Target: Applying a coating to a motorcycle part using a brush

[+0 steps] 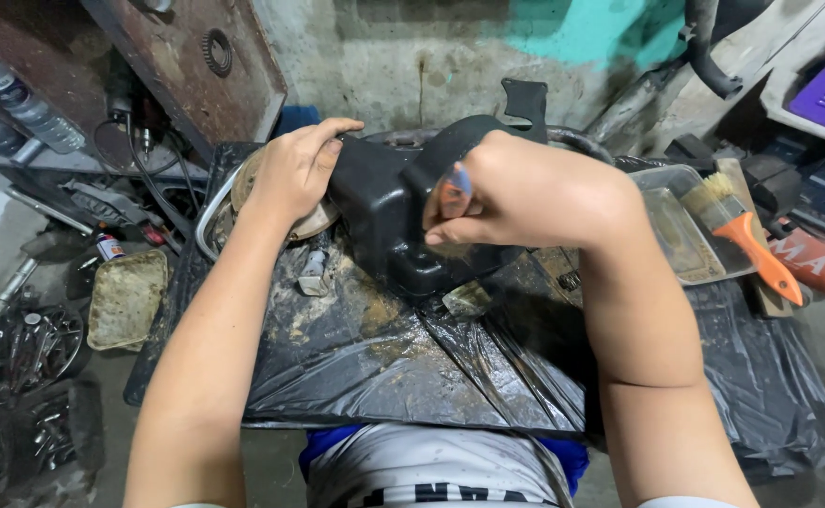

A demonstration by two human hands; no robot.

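Black housing: a dark, moulded plastic part (389, 212) sits on the black plastic sheet (375, 367) in the middle of the view, between the two hands and touching both.
Left hand: the left hand (295, 169) lies flat over the housing's upper left corner, fingers spread and only lightly curled, palm pressing down rather than wrapped around it; a round, dirty disc (311, 224) shows just beneath the wrist.
Right hand: the right hand (525, 193) is closed into a fist around a small tool with an orange and blue handle (452, 191), held against the right side of the housing; the tool's working end is hidden behind the fingers.
Position: the housing is nearer the wall than the person's body, with both forearms reaching forward to it.
Sheet: it is smeared with brown grime, and a small pale cylinder (314, 273) lies on it just left of the housing.
Right side: a paintbrush with an orange handle (746, 240) rests across a clear shallow tray (681, 245).
Left side: a grimy square tray (127, 298) lies on the floor among scattered metal tools (27, 348).
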